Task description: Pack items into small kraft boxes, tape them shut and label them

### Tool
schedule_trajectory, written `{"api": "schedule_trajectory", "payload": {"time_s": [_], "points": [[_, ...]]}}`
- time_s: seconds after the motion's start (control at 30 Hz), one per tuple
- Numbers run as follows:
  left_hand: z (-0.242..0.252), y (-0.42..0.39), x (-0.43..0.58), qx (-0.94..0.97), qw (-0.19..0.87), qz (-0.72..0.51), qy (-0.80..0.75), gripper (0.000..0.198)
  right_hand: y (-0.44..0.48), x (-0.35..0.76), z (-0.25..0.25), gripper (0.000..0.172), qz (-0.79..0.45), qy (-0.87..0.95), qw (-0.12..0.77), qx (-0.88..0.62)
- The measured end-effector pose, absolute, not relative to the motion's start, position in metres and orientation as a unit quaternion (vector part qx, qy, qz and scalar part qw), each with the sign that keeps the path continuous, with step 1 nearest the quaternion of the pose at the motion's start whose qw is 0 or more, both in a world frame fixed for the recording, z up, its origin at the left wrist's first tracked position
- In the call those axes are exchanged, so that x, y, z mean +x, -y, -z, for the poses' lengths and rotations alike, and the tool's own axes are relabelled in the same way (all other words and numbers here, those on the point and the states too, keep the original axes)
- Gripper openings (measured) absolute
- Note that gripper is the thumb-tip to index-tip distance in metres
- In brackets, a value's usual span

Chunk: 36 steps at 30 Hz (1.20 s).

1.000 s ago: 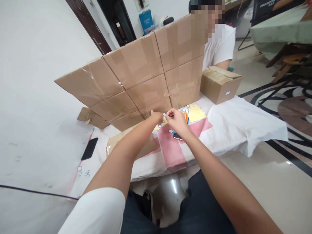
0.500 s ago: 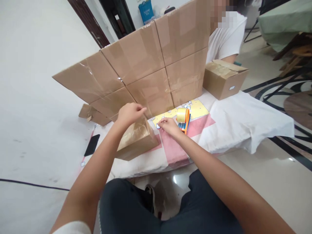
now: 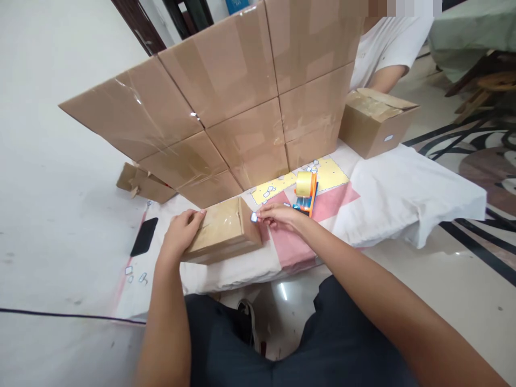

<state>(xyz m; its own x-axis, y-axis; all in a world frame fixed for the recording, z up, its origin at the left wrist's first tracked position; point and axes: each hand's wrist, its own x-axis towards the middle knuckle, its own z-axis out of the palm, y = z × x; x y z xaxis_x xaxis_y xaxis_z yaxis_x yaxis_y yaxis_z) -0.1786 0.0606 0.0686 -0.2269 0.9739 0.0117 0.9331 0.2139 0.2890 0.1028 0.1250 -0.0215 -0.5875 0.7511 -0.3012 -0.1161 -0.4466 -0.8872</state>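
A taped cardboard box [image 3: 221, 220] lies on the cloth-covered surface in front of me. My left hand [image 3: 182, 231] grips its left end, with the thumb on the top. At the box's right end, my right hand [image 3: 278, 216] pinches a small white label [image 3: 254, 216] between thumb and fingertips. The label is right by the box's end face; whether it touches the cardboard I cannot tell. Just beyond my right hand stands an orange and blue tape dispenser [image 3: 310, 196] with a roll of yellowish tape [image 3: 304, 184].
A wall of stacked cardboard boxes [image 3: 242, 107] rises behind the box. Another box [image 3: 379, 123], bearing a white label, sits at right near a person in a white shirt [image 3: 397, 48]. A black phone [image 3: 144, 236] and an opened carton [image 3: 145, 183] are at left.
My left hand has come down from above the box onto its left end. My right hand has brought the label to the box's right end. The view has shifted slightly.
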Motion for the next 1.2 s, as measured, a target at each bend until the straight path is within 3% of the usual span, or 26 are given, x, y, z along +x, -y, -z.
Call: {"api": "schedule_trajectory", "payload": {"time_s": [0.2,0.4,0.87,0.97,1.07,1.13,1.2], "points": [[-0.071,-0.054,-0.199,0.625,0.113,-0.163,-0.755,0.05,-0.126,0.102,0.028,0.02,-0.776,0.496,0.21,-0.328],[-0.071,-0.05,-0.206,0.605,0.112,-0.18,-0.767,0.044,-0.127,0.09,0.024,0.029,-0.744,0.57,0.251,-0.242],[-0.072,-0.049,-0.203,0.621,0.117,-0.18,-0.754,0.042,-0.107,0.067,0.011,0.042,-0.721,0.548,0.33,-0.267],[-0.071,-0.049,-0.204,0.626,0.119,-0.18,-0.749,0.04,-0.104,0.066,0.016,0.045,-0.651,0.589,0.359,-0.317],[-0.07,-0.049,-0.206,0.623,0.126,-0.185,-0.749,0.038,-0.101,0.07,0.016,0.066,-0.546,0.638,0.406,-0.361],[-0.071,-0.048,-0.206,0.623,0.131,-0.189,-0.748,0.037,-0.099,0.074,0.015,0.071,-0.561,0.66,0.384,-0.32],[-0.071,-0.048,-0.205,0.624,0.133,-0.192,-0.745,0.037,-0.098,0.077,0.013,0.064,-0.62,0.662,0.334,-0.254]]}}
